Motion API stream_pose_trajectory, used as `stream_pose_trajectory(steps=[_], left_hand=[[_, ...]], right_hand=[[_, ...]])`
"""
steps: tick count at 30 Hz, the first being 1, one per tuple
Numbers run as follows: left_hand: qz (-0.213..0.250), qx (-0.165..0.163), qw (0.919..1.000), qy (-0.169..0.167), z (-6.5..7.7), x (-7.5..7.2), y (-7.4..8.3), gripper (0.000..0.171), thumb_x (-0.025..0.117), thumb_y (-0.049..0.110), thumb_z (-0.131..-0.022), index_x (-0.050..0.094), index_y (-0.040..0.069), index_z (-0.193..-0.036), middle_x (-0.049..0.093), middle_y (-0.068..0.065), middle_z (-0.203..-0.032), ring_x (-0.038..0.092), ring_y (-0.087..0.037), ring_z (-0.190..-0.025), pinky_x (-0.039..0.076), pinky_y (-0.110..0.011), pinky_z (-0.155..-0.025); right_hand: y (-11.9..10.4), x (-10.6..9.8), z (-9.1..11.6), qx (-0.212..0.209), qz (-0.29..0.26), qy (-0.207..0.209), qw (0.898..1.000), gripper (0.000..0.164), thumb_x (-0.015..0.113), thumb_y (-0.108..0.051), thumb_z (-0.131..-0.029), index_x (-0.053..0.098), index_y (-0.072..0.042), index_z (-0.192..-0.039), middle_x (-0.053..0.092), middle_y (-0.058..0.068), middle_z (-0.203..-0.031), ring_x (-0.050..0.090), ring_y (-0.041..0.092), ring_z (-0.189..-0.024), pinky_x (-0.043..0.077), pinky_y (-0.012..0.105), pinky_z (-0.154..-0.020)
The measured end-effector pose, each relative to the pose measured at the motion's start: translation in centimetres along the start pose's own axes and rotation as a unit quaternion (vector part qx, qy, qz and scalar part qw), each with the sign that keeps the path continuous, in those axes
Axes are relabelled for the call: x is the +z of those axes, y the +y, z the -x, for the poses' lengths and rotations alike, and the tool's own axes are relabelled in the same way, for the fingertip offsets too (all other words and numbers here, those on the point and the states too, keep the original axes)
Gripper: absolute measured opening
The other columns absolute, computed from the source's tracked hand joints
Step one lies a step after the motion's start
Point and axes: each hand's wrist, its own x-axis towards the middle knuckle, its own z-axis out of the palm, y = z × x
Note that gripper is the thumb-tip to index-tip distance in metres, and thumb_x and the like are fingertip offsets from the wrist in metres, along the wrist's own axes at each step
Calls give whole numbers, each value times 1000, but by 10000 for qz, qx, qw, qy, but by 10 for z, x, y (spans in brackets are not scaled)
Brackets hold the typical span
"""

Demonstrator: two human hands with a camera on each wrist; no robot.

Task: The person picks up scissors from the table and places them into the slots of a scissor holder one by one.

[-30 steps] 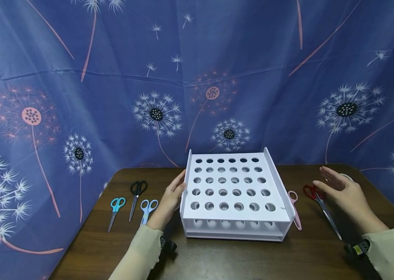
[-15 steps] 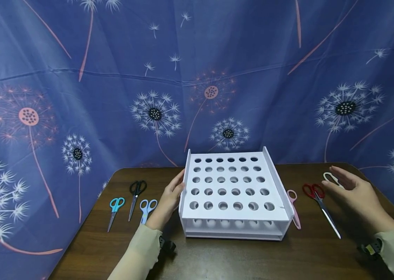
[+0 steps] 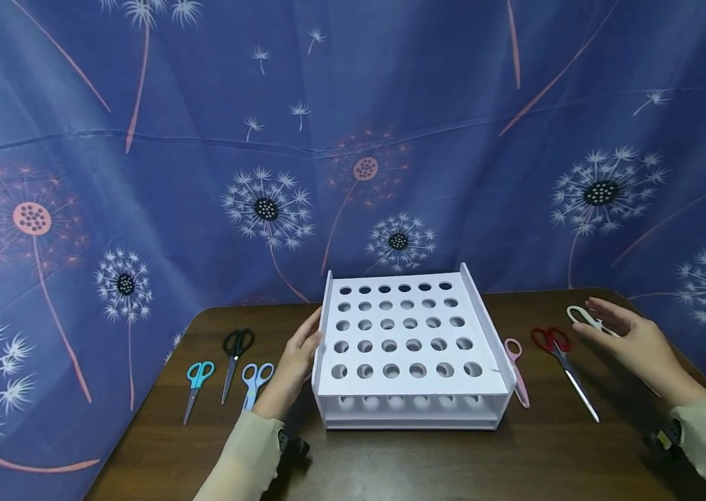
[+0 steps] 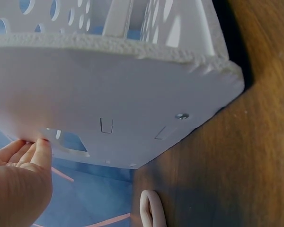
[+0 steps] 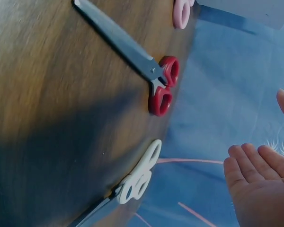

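A white rack (image 3: 418,358) with rows of round holes stands mid-table. My left hand (image 3: 290,365) rests on its left side panel; in the left wrist view the fingertips (image 4: 43,147) touch the panel beside a cut-out. My right hand (image 3: 644,351) hovers above white-handled scissors (image 5: 138,172), partly covering them in the head view. Its fingers are extended, thumb apart, holding nothing. Red-handled scissors (image 5: 153,70) lie just left of that hand, and pink scissors (image 3: 521,386) lie against the rack's right side.
Turquoise scissors (image 3: 195,384), black scissors (image 3: 232,369) and light blue scissors (image 3: 251,386) lie on the brown table (image 3: 390,466) at left. A pale loop (image 4: 154,208) sits beside the rack. A blue patterned cloth (image 3: 484,174) hangs behind.
My right hand has moved right, from over the red scissors to over the white ones, uncovering the red handles. The left hand stays at the rack. The head view has turned slightly right.
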Motion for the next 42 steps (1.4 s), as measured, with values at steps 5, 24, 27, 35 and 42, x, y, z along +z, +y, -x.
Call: stream_pose_trajectory(steps=[5, 24, 27, 35, 42], left_hand=[[-22, 28, 10000, -20, 1, -1, 0, 54, 45, 25, -101, 31, 18, -153, 33, -12, -156, 51, -23, -125, 50, -23, -87], [58, -69, 9999, -55, 4, -2, -1, 53, 48, 29, -101, 33, 23, -151, 38, -10, -153, 53, -24, -123, 51, -27, -87], [101, -48, 9999, -94, 4, -1, -1, 53, 47, 29, -101, 33, 22, -152, 39, -11, -152, 54, -23, -121, 51, -28, -87], [122, 21, 9999, -111, 1, -1, 0, 54, 47, 26, -101, 32, 19, -152, 35, -9, -155, 51, -22, -125, 51, -25, -89], [64, 85, 9999, -119, -1, -2, -1, 54, 46, 25, -101, 31, 18, -152, 33, -10, -156, 51, -20, -124, 50, -23, -89]], right_hand=[[0, -2, -3, 80, -21, -199, 9998, 73, 65, -41, -91, 35, -10, -150, 40, 21, -150, 31, -32, -90, 36, 0, -66], [8, -6, -13, 378, 238, -464, 9979, 82, 62, -48, -91, 28, -6, -152, 37, 30, -147, 49, 23, -129, 37, 4, -63], [12, -8, -15, 438, 343, -431, 9975, 84, 62, -49, -90, 29, -2, -151, 41, 34, -142, 58, 10, -108, 42, 11, -59], [27, -15, -14, 303, 557, -244, 9977, 80, 64, -45, -91, 35, 4, -147, 45, 38, -135, 26, -31, -84, 37, 11, -58], [30, -16, -16, 413, 518, -298, 9974, 83, 63, -46, -91, 32, 6, -147, 42, 40, -136, 25, -31, -82, 38, 12, -57]])
